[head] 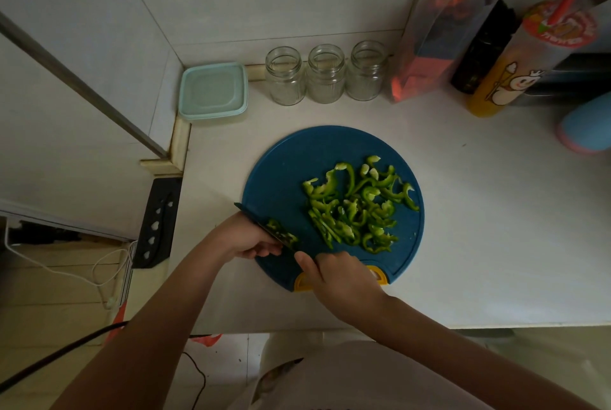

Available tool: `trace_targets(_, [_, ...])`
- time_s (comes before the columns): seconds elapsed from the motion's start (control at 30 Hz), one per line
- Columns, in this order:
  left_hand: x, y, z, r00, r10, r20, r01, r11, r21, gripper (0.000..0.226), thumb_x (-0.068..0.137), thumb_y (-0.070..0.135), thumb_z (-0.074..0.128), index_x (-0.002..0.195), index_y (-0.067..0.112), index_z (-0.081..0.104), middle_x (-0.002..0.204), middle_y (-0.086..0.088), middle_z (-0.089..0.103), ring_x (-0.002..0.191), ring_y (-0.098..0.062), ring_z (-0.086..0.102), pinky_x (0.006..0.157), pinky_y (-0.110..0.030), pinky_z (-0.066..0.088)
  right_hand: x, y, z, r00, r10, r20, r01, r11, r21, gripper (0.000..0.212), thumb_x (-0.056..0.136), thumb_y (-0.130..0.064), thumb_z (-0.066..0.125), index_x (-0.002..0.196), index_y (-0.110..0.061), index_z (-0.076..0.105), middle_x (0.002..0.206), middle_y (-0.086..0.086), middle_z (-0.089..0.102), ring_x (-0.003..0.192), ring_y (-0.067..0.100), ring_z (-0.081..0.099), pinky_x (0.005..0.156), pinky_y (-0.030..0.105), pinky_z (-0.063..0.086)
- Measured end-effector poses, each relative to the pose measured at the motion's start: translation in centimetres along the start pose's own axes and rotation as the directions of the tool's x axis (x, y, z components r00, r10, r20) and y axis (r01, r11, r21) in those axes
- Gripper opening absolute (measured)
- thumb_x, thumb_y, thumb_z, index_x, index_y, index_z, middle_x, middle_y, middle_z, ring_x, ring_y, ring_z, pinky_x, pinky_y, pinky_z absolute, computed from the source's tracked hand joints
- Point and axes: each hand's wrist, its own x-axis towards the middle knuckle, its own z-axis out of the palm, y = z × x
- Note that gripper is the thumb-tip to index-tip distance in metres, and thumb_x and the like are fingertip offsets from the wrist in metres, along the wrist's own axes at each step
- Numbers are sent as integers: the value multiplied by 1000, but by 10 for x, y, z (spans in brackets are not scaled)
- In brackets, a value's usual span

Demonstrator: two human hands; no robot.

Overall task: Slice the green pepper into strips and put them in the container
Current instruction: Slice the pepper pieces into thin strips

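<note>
A round blue cutting board (pixel 284 158) lies on the white counter. On its right half sits a heap of green pepper strips (pixel 357 208). My right hand (pixel 340 277) grips the handle of a dark knife (pixel 251 216) at the board's near edge, and the blade points away to the left. My left hand (pixel 248 237) sits against the blade at the board's left edge, fingers curled down onto a small green pepper piece (pixel 282 232) that shows beside the blade. A pale teal container (pixel 213 90) with its lid on stands at the back left corner.
Three glass jars (pixel 325 74) stand in a row behind the board. At the back right are a clear bag (pixel 426 52), a dark bottle (pixel 479 49) and an orange drink cup (pixel 515 69). A blue and pink object (pixel 585 126) sits at the right edge. A black knife sheath (pixel 158 221) lies left of the counter.
</note>
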Motion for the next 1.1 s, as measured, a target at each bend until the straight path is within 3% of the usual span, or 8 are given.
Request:
trace_targets(0.17, [1, 1, -1, 999, -24, 29, 24, 1000, -5, 9, 83, 14, 66, 74, 15, 66, 54, 6, 67, 39, 0, 51, 45, -14, 33, 1, -3, -1, 1000, -22, -18, 20, 997, -73, 52, 97, -57, 22, 61, -22, 36, 64, 0, 44, 74, 26, 57, 61, 31, 35])
trace_targets(0.27, [1, 2, -2, 999, -27, 44, 28, 1000, -6, 9, 83, 15, 66, 74, 14, 67, 55, 6, 67, 40, 0, 52, 44, -13, 33, 1, -4, -1, 1000, -25, -17, 24, 997, -74, 52, 97, -56, 22, 61, -22, 35, 61, -2, 41, 68, 23, 51, 61, 32, 36])
trace_targets(0.83, [8, -2, -6, 996, -1, 87, 3, 1000, -26, 5, 82, 11, 69, 77, 12, 69, 58, 4, 69, 43, -1, 54, 44, -13, 35, 1, 9, 2, 999, 33, -19, -32, 999, 17, 54, 97, -56, 28, 58, -19, 37, 58, 0, 42, 66, 24, 51, 66, 40, 45])
trace_targets(1.1, [9, -1, -5, 996, -2, 85, 4, 1000, -15, 3, 81, 9, 67, 82, 8, 70, 59, 3, 69, 43, -1, 54, 43, -12, 35, 8, 3, 4, 1000, 25, 4, -26, 999, 22, 53, 98, -53, 27, 59, -18, 37, 59, 0, 40, 66, 23, 50, 60, 33, 36])
